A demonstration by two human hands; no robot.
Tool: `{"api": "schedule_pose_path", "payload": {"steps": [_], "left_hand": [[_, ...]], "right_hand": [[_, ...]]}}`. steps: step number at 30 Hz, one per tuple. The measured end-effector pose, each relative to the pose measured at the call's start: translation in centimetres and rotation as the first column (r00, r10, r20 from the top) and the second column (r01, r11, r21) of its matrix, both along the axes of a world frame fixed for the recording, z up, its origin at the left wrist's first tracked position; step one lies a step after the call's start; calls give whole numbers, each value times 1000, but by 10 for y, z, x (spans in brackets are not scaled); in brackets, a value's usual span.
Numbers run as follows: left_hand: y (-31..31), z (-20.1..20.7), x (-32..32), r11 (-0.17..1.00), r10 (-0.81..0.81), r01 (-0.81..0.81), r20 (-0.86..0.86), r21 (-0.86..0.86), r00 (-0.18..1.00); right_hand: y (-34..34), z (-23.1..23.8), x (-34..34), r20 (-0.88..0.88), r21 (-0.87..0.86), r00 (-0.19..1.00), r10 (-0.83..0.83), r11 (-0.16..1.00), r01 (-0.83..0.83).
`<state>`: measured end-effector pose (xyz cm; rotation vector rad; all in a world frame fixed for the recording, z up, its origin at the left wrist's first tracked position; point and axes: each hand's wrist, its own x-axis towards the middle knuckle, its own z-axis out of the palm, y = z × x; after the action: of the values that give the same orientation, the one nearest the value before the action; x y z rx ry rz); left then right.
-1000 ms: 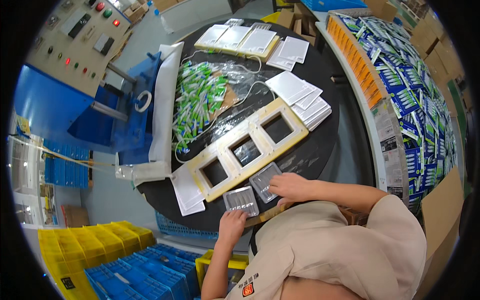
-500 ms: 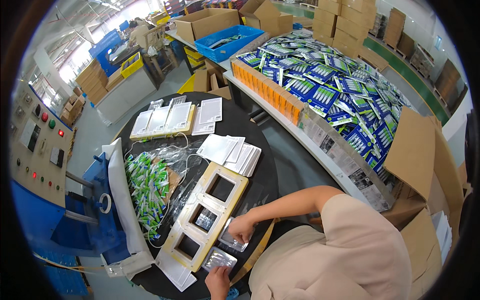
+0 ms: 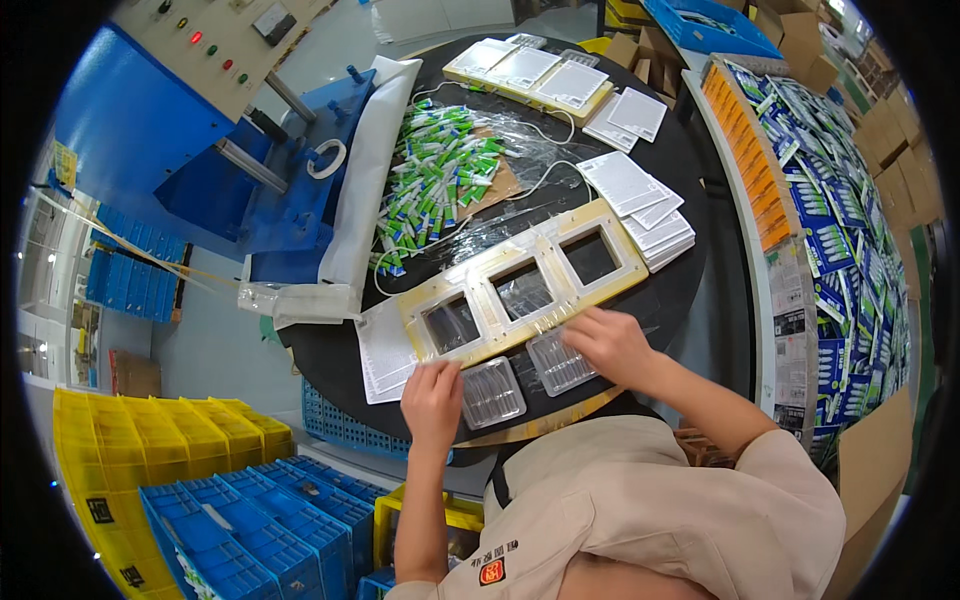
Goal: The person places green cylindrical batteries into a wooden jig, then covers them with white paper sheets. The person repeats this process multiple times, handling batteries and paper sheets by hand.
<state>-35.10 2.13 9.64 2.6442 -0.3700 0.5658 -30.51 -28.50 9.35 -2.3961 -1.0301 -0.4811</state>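
If the left hand (image 3: 432, 402) or right hand (image 3: 614, 348) bumps them, trays (image 3: 492, 394) beside the frame (image 3: 488, 312) could slide. I can't tell if either hand grips.

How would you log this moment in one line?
left hand: beside left clear tray; right hand: at right clear tray; yellow-edged frame: on black table

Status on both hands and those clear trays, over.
Left hand beside left tray, near yellow-edged frame. Right hand at right tray; contact unclear. Trays on black table, frame just beyond.
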Motion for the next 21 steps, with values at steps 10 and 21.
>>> {"api": "schedule_pose_path", "payload": {"steps": [10, 21], "left_hand": [[32, -66, 42, 996, -90, 93, -147, 16, 985], [27, -64, 61, 978, -200, 169, -311, -125, 929]], "right_hand": [[37, -80, 81, -169, -83, 976, 137, 985, -153], [35, -70, 123, -692, 59, 681, 239, 959, -276]]}}
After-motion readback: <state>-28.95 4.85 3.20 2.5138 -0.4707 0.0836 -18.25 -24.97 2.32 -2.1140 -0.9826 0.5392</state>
